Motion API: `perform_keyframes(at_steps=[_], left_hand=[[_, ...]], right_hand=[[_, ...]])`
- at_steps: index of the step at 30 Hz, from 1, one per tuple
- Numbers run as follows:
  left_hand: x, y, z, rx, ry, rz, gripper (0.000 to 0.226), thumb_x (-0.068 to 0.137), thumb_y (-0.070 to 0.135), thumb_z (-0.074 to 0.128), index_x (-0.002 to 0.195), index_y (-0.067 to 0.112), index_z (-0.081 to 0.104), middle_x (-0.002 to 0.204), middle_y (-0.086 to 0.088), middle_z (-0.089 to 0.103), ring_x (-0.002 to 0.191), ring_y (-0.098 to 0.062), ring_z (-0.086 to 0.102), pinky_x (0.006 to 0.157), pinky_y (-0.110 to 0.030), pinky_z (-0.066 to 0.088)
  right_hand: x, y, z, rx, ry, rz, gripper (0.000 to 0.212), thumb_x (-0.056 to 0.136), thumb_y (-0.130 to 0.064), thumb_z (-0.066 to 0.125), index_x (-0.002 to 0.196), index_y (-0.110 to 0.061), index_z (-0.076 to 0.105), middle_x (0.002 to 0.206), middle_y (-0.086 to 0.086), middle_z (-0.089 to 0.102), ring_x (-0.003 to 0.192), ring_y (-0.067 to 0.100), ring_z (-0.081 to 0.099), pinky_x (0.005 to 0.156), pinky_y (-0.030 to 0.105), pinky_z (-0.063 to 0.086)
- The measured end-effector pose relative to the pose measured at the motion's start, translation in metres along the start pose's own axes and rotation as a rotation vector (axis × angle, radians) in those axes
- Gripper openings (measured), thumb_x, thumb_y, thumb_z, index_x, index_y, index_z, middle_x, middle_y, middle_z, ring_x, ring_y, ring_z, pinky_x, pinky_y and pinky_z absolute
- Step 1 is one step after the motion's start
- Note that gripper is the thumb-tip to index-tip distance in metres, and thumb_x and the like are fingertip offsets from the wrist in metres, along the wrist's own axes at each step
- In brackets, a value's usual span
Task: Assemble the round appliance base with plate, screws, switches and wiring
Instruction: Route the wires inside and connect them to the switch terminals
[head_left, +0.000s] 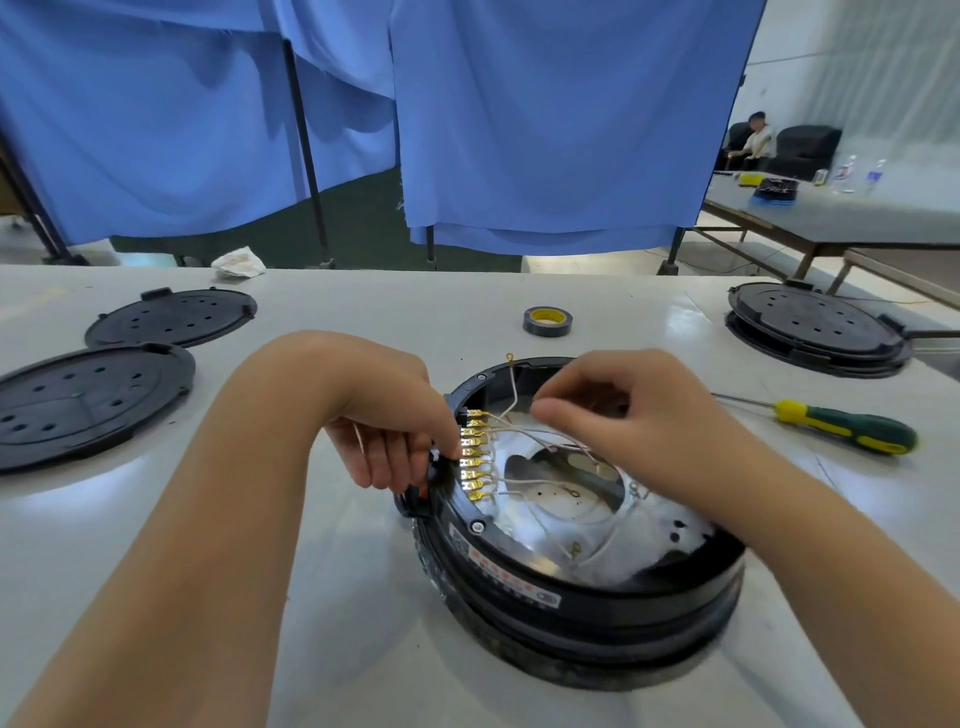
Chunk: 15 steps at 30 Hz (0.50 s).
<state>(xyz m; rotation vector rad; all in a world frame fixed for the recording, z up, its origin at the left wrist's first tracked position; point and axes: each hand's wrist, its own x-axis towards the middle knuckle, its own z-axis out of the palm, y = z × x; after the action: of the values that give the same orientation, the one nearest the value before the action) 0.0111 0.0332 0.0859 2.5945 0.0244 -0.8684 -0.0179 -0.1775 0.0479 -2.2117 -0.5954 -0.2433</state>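
Two forearms reach in from the near edge to a round appliance base (576, 587) being wired on the white counter (332, 597).

The left hand (395, 441) curls its fingers over the base's left rim beside a row of brass spade terminals (475, 457), apparently steadying the housing; whether it also pinches a wire I cannot tell. The right hand (623, 410) hovers over the open top with fingertips pinched together on the thin white wires (519, 415), probably guiding a lead toward a terminal. The base sits at the counter's centre-right, black-walled, showing a shiny metal plate (561, 525) with a central opening and loose ring-tipped leads. A green-and-yellow screwdriver (841, 431) lies just to the right, a black tape roll (547, 321) behind, and black perforated covers (93, 400) to the left, likely awaiting later steps.
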Motion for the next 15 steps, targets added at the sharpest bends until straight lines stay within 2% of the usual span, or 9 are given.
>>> perform_keyframes(at_steps=[4, 7, 9, 11, 13, 15], left_hand=[[0.004, -0.011, -0.007, 0.02, 0.131, -0.027, 0.037, 0.088, 0.037, 0.065, 0.066, 0.008, 0.07, 0.062, -0.005, 0.072, 0.049, -0.015, 0.063, 0.052, -0.022, 0.052], [0.01, -0.017, -0.009, 0.023, 0.243, -0.013, 0.031, 0.086, 0.037, 0.067, 0.079, 0.007, 0.07, 0.065, -0.001, 0.074, 0.055, -0.011, 0.068, 0.05, -0.023, 0.053], [0.014, -0.017, -0.008, 0.047, 0.278, -0.022, 0.032, 0.086, 0.041, 0.066, 0.089, 0.009, 0.065, 0.08, -0.002, 0.073, 0.068, -0.013, 0.07, 0.05, -0.025, 0.054], [0.016, -0.015, -0.005, 0.081, 0.312, -0.046, 0.046, 0.085, 0.052, 0.065, 0.104, 0.011, 0.058, 0.096, -0.004, 0.066, 0.083, -0.017, 0.068, 0.055, -0.028, 0.057], [0.02, -0.009, -0.001, 0.09, 0.375, -0.02, 0.067, 0.081, 0.062, 0.063, 0.126, 0.015, 0.05, 0.115, -0.004, 0.061, 0.095, -0.022, 0.063, 0.067, -0.031, 0.057], [0.025, 0.0, 0.006, 0.089, 0.438, 0.077, 0.078, 0.081, 0.063, 0.062, 0.143, 0.023, 0.036, 0.135, -0.003, 0.052, 0.11, -0.024, 0.057, 0.082, -0.032, 0.05]], right_hand=[[0.007, 0.026, -0.026, -0.074, 0.239, 0.067, 0.006, 0.082, -0.027, 0.068, 0.08, -0.027, 0.073, 0.074, -0.012, 0.07, 0.073, 0.001, 0.063, 0.071, 0.016, 0.051], [0.009, 0.049, -0.036, -0.06, 0.352, 0.189, 0.01, 0.086, -0.021, 0.065, 0.079, -0.025, 0.071, 0.077, -0.011, 0.069, 0.071, 0.004, 0.061, 0.064, 0.01, 0.046], [0.009, 0.061, -0.036, -0.029, 0.364, 0.266, 0.011, 0.086, -0.022, 0.065, 0.077, -0.027, 0.07, 0.077, -0.011, 0.068, 0.065, 0.0, 0.059, 0.057, 0.008, 0.043], [0.009, 0.07, -0.033, -0.023, 0.329, 0.334, 0.008, 0.085, -0.024, 0.065, 0.08, -0.029, 0.07, 0.079, -0.011, 0.068, 0.067, 0.0, 0.06, 0.058, 0.013, 0.044], [0.008, 0.076, -0.03, -0.015, 0.278, 0.383, 0.006, 0.086, -0.028, 0.064, 0.085, -0.028, 0.07, 0.083, -0.013, 0.068, 0.074, 0.003, 0.062, 0.06, 0.016, 0.043], [0.008, 0.079, -0.028, 0.045, 0.281, 0.402, 0.009, 0.087, -0.028, 0.064, 0.084, -0.025, 0.072, 0.083, -0.011, 0.069, 0.076, 0.004, 0.061, 0.062, 0.016, 0.043]])
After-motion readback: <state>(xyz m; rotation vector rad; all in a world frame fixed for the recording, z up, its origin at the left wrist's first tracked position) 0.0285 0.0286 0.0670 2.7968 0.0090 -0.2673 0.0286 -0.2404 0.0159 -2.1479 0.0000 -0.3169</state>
